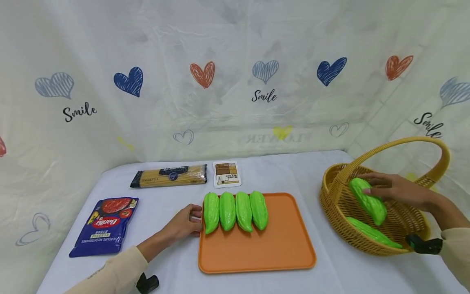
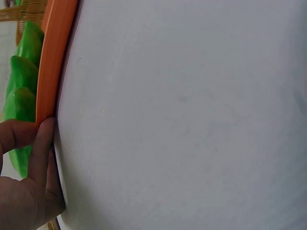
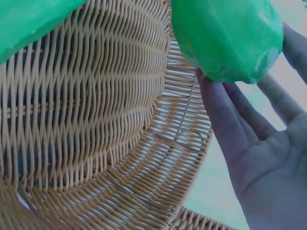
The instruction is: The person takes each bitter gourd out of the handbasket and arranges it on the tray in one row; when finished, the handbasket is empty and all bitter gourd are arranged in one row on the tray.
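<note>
My left hand [image 1: 186, 222] pinches the left rim of the orange tray [image 1: 257, 253], thumb on top and fingers at the outer side in the left wrist view. Several bright green bitter melons [image 1: 227, 212] lie side by side along the tray's far left part. Over at the right, my right hand [image 1: 398, 190] grips another bitter melon [image 1: 369, 202] by its upper part, inside the wicker basket [image 1: 332, 220]. The right wrist view has fingers and thumb around its rounded end [image 3: 230, 43]. One more bitter melon [image 1: 372, 233] lies in the basket.
The basket's tall handle [image 1: 396, 143] arches over the right hand. Left of the tray lies a blue Barilla sauce pouch [image 1: 106, 228]. Behind the tray are a spaghetti pack [image 1: 172, 175] and a small white-edged packet [image 1: 227, 173]. A printed cloth hangs behind the table.
</note>
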{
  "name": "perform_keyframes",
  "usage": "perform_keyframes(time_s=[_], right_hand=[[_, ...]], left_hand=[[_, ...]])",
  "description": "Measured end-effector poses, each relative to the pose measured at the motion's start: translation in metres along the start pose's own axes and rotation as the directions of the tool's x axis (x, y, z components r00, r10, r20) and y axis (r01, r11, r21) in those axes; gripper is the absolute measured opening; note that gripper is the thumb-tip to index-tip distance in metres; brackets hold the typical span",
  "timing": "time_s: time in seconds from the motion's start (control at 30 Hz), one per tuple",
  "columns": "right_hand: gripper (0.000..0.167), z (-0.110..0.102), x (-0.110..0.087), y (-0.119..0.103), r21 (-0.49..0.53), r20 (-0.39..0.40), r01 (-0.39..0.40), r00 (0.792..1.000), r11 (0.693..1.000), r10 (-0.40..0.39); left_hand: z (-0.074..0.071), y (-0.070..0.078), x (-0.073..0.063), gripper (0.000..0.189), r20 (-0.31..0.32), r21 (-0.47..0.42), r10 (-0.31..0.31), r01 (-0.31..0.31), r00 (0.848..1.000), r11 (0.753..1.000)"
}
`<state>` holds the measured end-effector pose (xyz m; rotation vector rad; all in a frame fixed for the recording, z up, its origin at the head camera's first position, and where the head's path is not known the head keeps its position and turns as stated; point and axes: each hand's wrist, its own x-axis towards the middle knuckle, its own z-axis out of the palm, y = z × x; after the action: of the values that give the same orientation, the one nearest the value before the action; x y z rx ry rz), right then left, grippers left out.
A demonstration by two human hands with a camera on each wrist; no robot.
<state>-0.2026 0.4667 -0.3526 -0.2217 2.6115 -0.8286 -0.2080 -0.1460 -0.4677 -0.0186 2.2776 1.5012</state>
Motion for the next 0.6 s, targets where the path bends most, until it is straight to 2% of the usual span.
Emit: perform_keyframes(time_s=[0.17,0.43,0.6], right_hand=[[0.068,0.004,-0.002,-0.007,0.029,0.011,-0.022,1.0,0.999,0.022],[0.065,0.009,-0.008,-0.018,0.076,0.04,-0.002,0.999,0.997,-0.001],[0.067,0.013,-0.01,-0.024,0.067,0.039,0.009,0.999,0.998,-0.012]], left_hand=[[-0.001,-0.001,0.0,0.068,0.004,-0.005,0.004,-0.004,1.0,1.0],[-0.001,-0.003,0.001,0.067,0.001,-0.008,0.007,-0.007,1.0,1.0],[-0.001,-0.003,0.001,0.068,0.003,-0.016,0.012,-0.012,1.0,1.0]])
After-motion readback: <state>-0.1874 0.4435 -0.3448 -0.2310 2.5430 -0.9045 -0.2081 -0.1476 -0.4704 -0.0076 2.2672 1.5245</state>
